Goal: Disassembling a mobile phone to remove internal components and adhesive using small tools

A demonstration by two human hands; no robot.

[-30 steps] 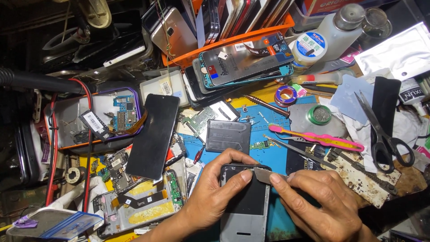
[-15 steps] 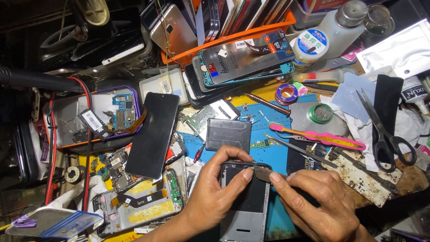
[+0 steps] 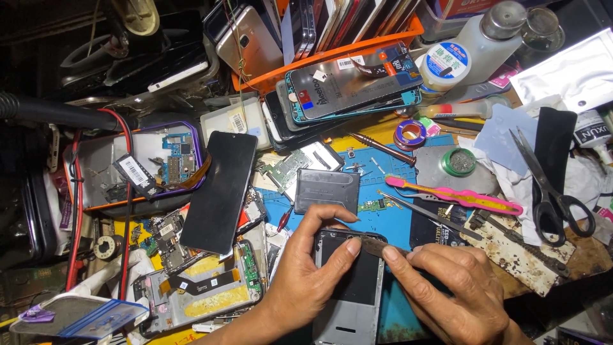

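Open phone (image 3: 350, 287): lies face down at the near edge of the table (image 3: 396, 223), back cover off, dark inner plate exposed. Left hand (image 3: 306, 281): curled over the phone's left side, thumb and forefinger closed on its top edge, pinning it. Right hand (image 3: 453, 294): fingers pinched shut on a thin metal tool (image 3: 377, 246) laid across the top of the frame. Risk: the tool tip may slip off the frame and gouge the plate or jab the left thumb, which sits touching the tool. Risk: a hard pry could crack the frame or shift the phone. Nearby clutter: battery (image 3: 327, 190) just beyond, pink toothbrush (image 3: 456, 195), scissors (image 3: 549, 185), loose boards; a jolted phone could scatter small parts among them.
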